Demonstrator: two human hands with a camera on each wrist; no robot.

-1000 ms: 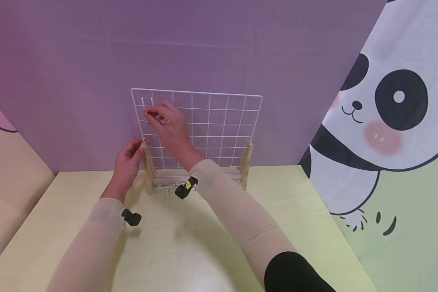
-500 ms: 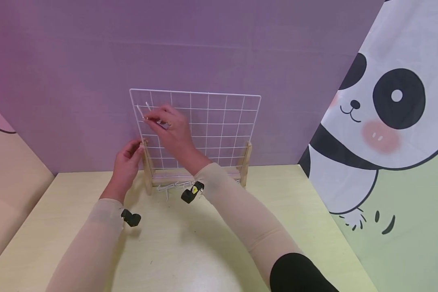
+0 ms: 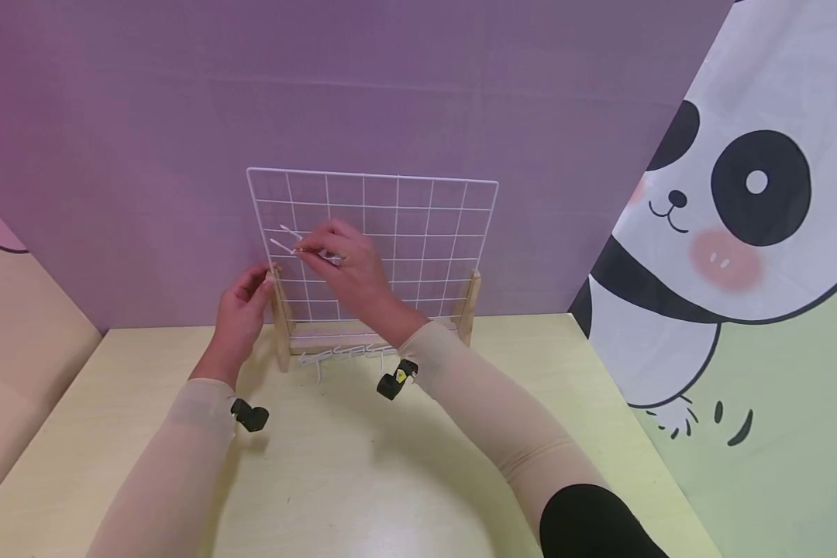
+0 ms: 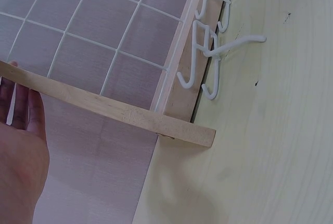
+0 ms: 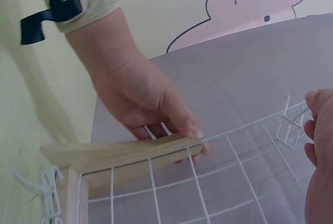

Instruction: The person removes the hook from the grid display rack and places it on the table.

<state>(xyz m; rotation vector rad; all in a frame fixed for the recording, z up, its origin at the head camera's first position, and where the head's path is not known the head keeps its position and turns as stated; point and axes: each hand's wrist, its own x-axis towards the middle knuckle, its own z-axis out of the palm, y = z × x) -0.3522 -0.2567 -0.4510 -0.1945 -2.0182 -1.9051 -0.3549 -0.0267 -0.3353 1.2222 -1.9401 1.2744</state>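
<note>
A white wire grid panel (image 3: 373, 175) stands upright in a wooden stand (image 3: 281, 329). My left hand (image 3: 242, 314) grips the top of the stand's left post, with the thumb on one side and fingers on the other, as the right wrist view shows. My right hand (image 3: 352, 267) pinches a white double-pronged wire hook (image 5: 291, 122) in front of the grid's left part. The hook's prongs point up and left in the head view. Whether the hook touches the grid wires is hard to tell. My fingers hide part of it.
Several more white hooks (image 3: 352, 353) lie in a row along the stand's bottom bar; two show closely in the left wrist view, one hook (image 4: 237, 44) nearest. The pale wooden table (image 3: 321, 473) extends in front. A purple backdrop (image 3: 181, 155) rises behind the grid.
My right hand has moved down and to the right with the hook, whose prongs have tipped from upright to slanting left. My left hand stays on the post.
</note>
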